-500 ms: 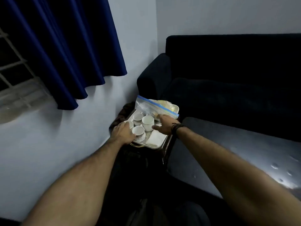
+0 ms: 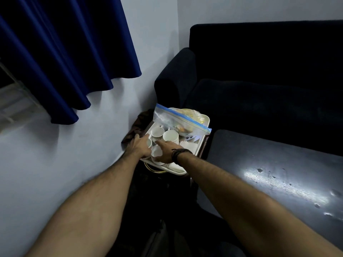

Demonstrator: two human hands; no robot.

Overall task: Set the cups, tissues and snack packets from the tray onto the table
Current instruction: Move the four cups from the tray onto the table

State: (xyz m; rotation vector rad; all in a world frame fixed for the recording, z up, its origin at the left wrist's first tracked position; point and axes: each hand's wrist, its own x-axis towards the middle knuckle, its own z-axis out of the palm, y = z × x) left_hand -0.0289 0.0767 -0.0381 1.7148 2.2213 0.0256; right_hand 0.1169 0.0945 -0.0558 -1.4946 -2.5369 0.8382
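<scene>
A white tray [image 2: 178, 172] sits on a low stand in the corner by the wall. It holds several white cups, a clear zip bag of snack packets [image 2: 178, 118] at its far end, and white tissues [image 2: 189, 145] on its right side. Two cups [image 2: 157, 131] [image 2: 170, 136] stand free in the middle. My left hand [image 2: 139, 147] wraps a cup [image 2: 149, 143] at the tray's left edge. My right hand [image 2: 166, 150] lies over the near cup [image 2: 155, 152] on its saucer, fingers curled round it.
A dark glossy table [image 2: 278, 175] lies to the right of the tray. A dark sofa [image 2: 259, 86] stands behind both. A blue curtain [image 2: 65, 52] hangs over the wall on the left. A dark cloth [image 2: 137, 125] lies behind the tray.
My right hand has moved left from the tissues onto the near cup. My left hand stays on the cup at the tray's left edge.
</scene>
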